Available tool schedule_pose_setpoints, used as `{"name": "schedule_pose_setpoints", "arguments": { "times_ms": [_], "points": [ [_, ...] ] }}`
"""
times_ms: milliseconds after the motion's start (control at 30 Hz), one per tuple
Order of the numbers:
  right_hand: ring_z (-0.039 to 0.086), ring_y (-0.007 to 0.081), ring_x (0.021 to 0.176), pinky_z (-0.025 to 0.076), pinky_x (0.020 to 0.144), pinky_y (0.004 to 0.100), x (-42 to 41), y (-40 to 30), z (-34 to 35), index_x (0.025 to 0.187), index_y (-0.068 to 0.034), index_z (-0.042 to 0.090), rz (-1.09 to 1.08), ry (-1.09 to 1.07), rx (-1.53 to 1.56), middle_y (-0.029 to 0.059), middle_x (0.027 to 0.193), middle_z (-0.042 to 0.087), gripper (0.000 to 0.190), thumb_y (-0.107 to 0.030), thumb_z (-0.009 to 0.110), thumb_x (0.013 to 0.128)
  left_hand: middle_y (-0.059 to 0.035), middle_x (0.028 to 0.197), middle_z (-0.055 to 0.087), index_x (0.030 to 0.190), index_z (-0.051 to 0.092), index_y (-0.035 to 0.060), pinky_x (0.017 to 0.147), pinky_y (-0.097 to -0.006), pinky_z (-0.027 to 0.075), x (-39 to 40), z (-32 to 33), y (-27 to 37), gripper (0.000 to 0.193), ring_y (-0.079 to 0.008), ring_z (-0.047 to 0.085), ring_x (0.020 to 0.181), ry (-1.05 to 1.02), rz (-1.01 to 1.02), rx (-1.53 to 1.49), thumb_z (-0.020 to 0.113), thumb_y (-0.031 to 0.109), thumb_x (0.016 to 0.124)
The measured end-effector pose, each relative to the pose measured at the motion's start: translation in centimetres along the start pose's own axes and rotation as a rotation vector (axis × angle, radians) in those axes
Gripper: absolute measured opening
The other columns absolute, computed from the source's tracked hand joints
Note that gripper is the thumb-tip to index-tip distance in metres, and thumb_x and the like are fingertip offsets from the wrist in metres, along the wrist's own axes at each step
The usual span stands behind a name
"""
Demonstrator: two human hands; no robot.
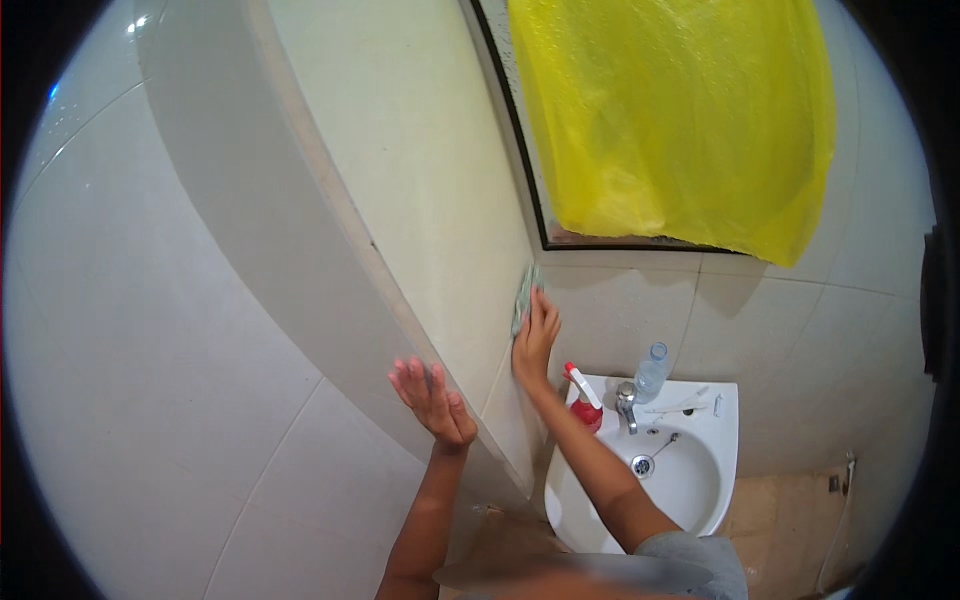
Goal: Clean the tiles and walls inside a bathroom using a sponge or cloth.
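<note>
My right hand [535, 341] presses a pale green cloth or pad [524, 304] against the cream tiled side wall [427, 165]. The pad lies by the corner where this wall meets the back wall, just below the mirror's lower left corner. My left hand [433, 405] is raised at the outer edge of the same wall, its fingers extended and nothing in it. Whether its palm rests on the edge is hard to tell. Below my right forearm stands a white washbasin [720, 450] with a chrome tap [626, 405].
A yellow plastic sheet [675, 120] hangs over the dark-framed mirror [525, 161]. On the basin's back ledge are a red spray bottle [586, 412], partly behind my forearm, a clear plastic bottle [651, 373] and small white items [718, 406]. A hose [834, 532] hangs at lower right.
</note>
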State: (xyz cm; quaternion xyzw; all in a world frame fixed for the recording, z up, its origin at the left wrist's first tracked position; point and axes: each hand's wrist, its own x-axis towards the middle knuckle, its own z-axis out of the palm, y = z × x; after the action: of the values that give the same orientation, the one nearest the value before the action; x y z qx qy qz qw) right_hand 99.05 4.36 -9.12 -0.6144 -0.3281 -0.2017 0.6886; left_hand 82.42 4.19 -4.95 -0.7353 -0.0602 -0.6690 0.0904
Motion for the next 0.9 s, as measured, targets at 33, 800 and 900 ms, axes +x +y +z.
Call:
{"name": "schedule_pose_setpoints", "arguments": {
  "times_ms": [33, 800, 900],
  "points": [
    [0.036, 0.0332, 0.118, 0.026, 0.101, 0.0432, -3.2, 0.1, -0.9, 0.138, -0.008, 0.039, 0.052, -0.019, -0.018, 0.0189, 0.127, 0.041, 0.050, -0.009, 0.047, 0.088, -0.0216, 0.147, 0.025, 0.135, 0.037, -0.0047, 0.111, -0.0539, 0.006, 0.0, 0.1, 0.1, 0.047, -0.0385, 0.017, 0.138, 0.004, -0.004, 0.006, 0.032, 0.015, 0.092],
    [0.017, 0.0346, 0.139, 0.012, 0.112, 0.0437, -3.2, -6.5, -2.7, 0.144, -0.001, 0.021, -0.130, -0.287, 0.625, 0.0189, 0.152, 0.007, 0.060, -0.006, 0.042, 0.087, -0.0132, 0.151, 0.018, 0.143, 0.024, 0.0046, 0.107, -0.0624, -0.002, -6.0, 0.1, -1.2, 0.063, -0.0352, 0.010, 0.140, -0.060, 0.003, 0.047, 0.028, 0.045, 0.095],
    [0.015, 0.0382, 0.139, 0.013, 0.112, 0.0467, -7.8, -7.4, -4.7, 0.144, -0.002, 0.022, -0.263, -0.353, 0.591, 0.0215, 0.152, 0.007, 0.062, -0.005, 0.043, 0.085, -0.0181, 0.150, 0.017, 0.145, 0.018, 0.0035, 0.109, -0.0585, 0.000, -5.7, -0.2, -0.8, 0.068, -0.0368, 0.011, 0.140, -0.087, 0.068, 0.084, 0.020, 0.050, 0.095]
  ]
}}
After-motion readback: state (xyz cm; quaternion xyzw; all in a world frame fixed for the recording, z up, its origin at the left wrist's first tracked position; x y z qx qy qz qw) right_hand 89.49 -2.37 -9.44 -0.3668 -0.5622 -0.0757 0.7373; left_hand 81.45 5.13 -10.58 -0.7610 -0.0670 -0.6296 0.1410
